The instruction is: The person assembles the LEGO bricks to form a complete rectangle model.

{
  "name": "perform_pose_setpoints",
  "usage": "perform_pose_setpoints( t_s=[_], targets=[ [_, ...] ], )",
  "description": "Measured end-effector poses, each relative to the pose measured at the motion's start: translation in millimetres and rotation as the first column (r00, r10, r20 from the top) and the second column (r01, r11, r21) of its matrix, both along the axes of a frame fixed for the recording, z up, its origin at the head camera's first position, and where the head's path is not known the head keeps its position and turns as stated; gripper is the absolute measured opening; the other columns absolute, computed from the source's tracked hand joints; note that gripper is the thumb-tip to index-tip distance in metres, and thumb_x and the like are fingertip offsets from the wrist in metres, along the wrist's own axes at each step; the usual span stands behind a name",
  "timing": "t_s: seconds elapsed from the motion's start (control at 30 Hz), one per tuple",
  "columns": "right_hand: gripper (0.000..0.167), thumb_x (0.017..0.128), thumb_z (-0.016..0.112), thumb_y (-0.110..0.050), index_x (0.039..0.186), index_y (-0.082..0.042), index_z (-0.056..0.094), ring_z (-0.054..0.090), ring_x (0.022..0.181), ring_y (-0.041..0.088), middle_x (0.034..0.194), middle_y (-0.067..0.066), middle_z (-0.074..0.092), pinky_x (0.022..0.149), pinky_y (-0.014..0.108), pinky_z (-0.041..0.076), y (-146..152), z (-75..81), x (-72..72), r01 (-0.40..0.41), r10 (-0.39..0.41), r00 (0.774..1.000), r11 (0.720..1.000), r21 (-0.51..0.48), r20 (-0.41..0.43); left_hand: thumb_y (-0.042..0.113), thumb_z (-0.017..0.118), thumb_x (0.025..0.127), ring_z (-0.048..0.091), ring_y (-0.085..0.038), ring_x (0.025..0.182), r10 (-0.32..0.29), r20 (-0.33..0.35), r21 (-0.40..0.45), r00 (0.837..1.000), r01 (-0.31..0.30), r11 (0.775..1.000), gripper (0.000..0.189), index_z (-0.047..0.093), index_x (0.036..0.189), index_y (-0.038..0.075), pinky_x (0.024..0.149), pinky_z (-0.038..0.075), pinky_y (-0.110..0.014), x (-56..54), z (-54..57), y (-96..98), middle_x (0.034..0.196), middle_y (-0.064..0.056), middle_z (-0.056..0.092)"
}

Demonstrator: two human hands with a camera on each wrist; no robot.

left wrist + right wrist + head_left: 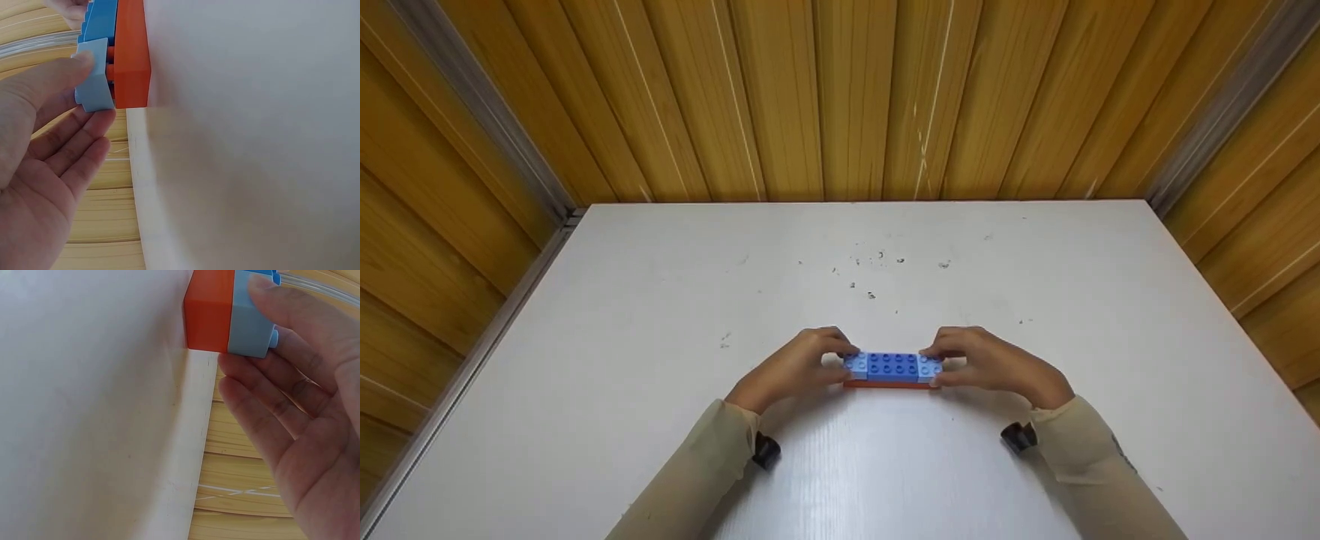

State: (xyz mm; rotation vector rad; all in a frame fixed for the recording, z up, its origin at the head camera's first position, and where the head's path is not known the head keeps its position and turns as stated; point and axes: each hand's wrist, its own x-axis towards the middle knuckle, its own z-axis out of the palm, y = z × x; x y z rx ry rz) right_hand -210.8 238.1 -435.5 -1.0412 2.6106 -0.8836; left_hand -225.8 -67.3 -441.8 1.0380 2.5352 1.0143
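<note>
A long red toy brick (889,385) lies on the table, with a darker blue brick (892,367) over its middle. My left hand (795,367) pinches a light blue brick (856,366) at the left end between thumb and fingers. In the left wrist view, red studs show in a gap between that light blue brick (94,84) and the red brick (132,73). At the right end, my right hand (997,364) pinches another light blue brick (930,360). The right wrist view shows this one (247,326) flush against the red brick (208,315).
The white table (660,300) has small dark marks beyond the hands. Yellow wood-look panels (847,97) stand behind it and at both sides. A metal rail (472,375) runs along the left edge. Dark wrist cameras (766,451) sit under both sleeves.
</note>
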Motion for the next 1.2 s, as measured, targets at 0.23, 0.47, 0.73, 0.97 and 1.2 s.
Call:
perform_pose_setpoints(
  t_s=[0.23,0.47,0.73,0.97,1.2],
  targets=[
    [0.035,0.082,0.075,-0.017,0.115,-0.005,0.069,0.064,0.099,0.016,0.101,-0.001,0.066,0.090,0.034,0.052,-0.2,1.3,0.5,0.009,-0.009,1.000,1.000,0.004,0.006,0.005,0.066,0.084,0.062,-0.021,0.101,0.009,0.013,-0.004,1.000,-0.009,1.000,0.033,0.068,0.118,0.003,0.088,0.053,-0.034,0.1,-0.3,0.6,0.109,-0.007,0.066],
    [0.035,0.082,0.075,-0.017,0.114,-0.003,0.069,0.064,0.097,0.017,0.099,0.000,0.066,0.088,0.035,0.053,-0.5,-0.3,-0.8,-0.005,0.005,1.000,1.000,-0.010,0.002,0.005,0.069,0.083,0.062,-0.018,0.099,0.010,0.003,0.006,1.000,-0.010,1.000,0.034,0.069,0.117,0.003,0.087,0.052,-0.028,-0.1,-1.0,-0.1,0.107,-0.007,0.067],
    [0.038,0.081,0.076,-0.019,0.115,-0.004,0.069,0.063,0.098,0.015,0.099,-0.002,0.066,0.087,0.034,0.053,0.3,0.9,-0.4,0.007,-0.007,1.000,1.000,-0.002,0.019,0.005,0.069,0.083,0.061,-0.021,0.101,0.008,0.027,0.014,1.000,-0.008,1.000,0.034,0.068,0.117,0.002,0.089,0.053,-0.037,0.3,0.4,0.4,0.108,-0.009,0.067],
    [0.037,0.081,0.076,-0.019,0.114,-0.004,0.070,0.063,0.096,0.014,0.098,-0.001,0.066,0.086,0.033,0.053,0.7,-0.1,-0.4,-0.002,0.002,1.000,1.000,-0.019,0.008,0.007,0.071,0.083,0.062,-0.021,0.101,0.008,0.018,0.010,1.000,-0.008,1.000,0.035,0.068,0.118,0.002,0.089,0.053,-0.037,0.3,1.0,0.7,0.108,-0.008,0.067],
    [0.036,0.081,0.076,-0.018,0.114,-0.004,0.070,0.063,0.097,0.015,0.098,-0.001,0.066,0.088,0.031,0.053,1.5,-0.2,-0.6,-0.005,0.005,1.000,0.999,-0.033,0.003,0.008,0.071,0.083,0.062,-0.020,0.100,0.018,0.030,0.027,0.999,-0.019,0.999,0.035,0.068,0.118,0.003,0.088,0.053,-0.037,0.4,0.3,1.1,0.107,-0.007,0.067]
  ],
)
